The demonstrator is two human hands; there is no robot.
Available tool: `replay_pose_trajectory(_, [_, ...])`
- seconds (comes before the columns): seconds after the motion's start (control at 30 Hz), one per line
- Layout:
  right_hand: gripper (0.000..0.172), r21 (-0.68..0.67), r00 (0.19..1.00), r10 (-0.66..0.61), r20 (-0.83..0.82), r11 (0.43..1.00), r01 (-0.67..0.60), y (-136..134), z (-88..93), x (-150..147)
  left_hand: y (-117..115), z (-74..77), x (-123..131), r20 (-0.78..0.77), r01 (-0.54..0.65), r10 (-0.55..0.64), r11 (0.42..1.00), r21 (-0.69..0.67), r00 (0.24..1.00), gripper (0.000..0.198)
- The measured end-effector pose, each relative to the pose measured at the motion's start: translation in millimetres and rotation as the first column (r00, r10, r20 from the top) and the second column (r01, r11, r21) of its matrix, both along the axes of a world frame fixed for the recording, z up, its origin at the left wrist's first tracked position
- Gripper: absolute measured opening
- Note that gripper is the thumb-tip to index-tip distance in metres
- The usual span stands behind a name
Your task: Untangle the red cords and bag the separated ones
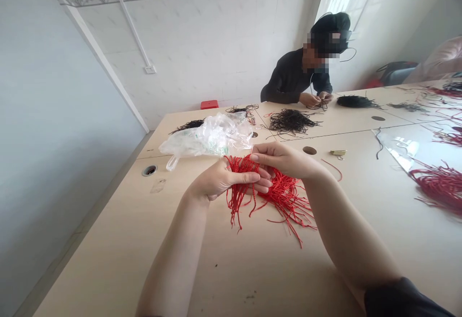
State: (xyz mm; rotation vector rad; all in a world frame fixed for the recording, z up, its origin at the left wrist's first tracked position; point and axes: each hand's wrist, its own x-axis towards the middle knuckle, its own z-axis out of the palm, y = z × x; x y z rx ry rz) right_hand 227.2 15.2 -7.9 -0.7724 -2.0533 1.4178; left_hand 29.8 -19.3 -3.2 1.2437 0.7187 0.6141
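A bunch of red braided cords (237, 196) hangs from my left hand (224, 178), its thumb laid across them and its fingers behind. My right hand (276, 157) is at the top of the same bunch, thumb and fingertips pinched on the cords. Whether it grips one cord or several I cannot make out. Behind and below the hands, a loose pile of red cords (285, 196) lies on the table (231, 269), partly hidden by my fingers.
A crumpled clear plastic bag (216, 134) lies just beyond my hands. Black cord piles (291, 121) sit farther back, near a person in black (288, 79) handling cord. A gold clip (338, 153) and round cable holes (309, 150) are right of centre. More red cords (438, 182) lie far right.
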Motion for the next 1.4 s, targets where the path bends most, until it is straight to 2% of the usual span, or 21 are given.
replay_pose_trajectory(0.17, [0.042,0.05,1.0,-0.017,-0.008,0.999,0.018,6.2,-6.9,-1.4,-1.9,0.0,-2.7,-0.028,0.066,-0.065,0.996,0.052,0.997,0.023])
replay_pose_trajectory(0.27, [0.044,0.055,0.994,-0.088,-0.06,0.994,0.092,7.8,-8.7,-1.7,-1.5,0.8,-3.3,-0.041,0.042,-0.038,0.996,0.082,0.998,0.026])
replay_pose_trajectory(0.4, [0.047,0.148,0.967,-0.199,-0.159,0.964,0.222,7.0,-6.6,0.7,-1.0,2.7,-3.5,-0.053,0.026,-0.021,0.993,0.113,0.998,0.034])
replay_pose_trajectory(0.5, [0.048,0.172,0.949,-0.233,-0.214,0.947,0.271,5.4,-4.8,2.3,-1.0,3.3,-3.5,-0.048,0.037,-0.032,0.992,0.119,0.998,0.037])
replay_pose_trajectory(0.8, [0.047,0.255,0.952,-0.215,-0.217,0.929,0.269,3.3,-2.7,0.7,-0.6,3.2,-2.3,-0.045,0.044,-0.038,0.991,0.127,0.998,0.033])
replay_pose_trajectory(0.9, [0.046,0.292,0.954,-0.222,-0.2,0.916,0.274,3.9,-2.4,-0.7,0.8,0.9,-0.7,-0.009,0.02,-0.019,0.996,0.092,1.0,0.031])
replay_pose_trajectory(1.0, [0.045,0.273,0.951,-0.234,-0.202,0.919,0.284,2.3,-2.8,-2.9,1.5,-1.3,1.5,0.014,-0.011,0.011,0.999,0.035,1.0,0.032])
replay_pose_trajectory(1.17, [0.04,0.161,0.97,-0.198,-0.141,0.962,0.22,-1.1,-5.9,-6.2,1.4,-2.4,4.0,0.037,-0.002,0.001,1.0,0.005,0.999,0.028])
replay_pose_trajectory(1.4, [0.046,0.176,0.946,-0.28,-0.162,0.935,0.307,4.3,-10.2,-9.5,3.4,-6.5,3.6,0.072,-0.021,0.02,1.0,0.009,0.997,0.024])
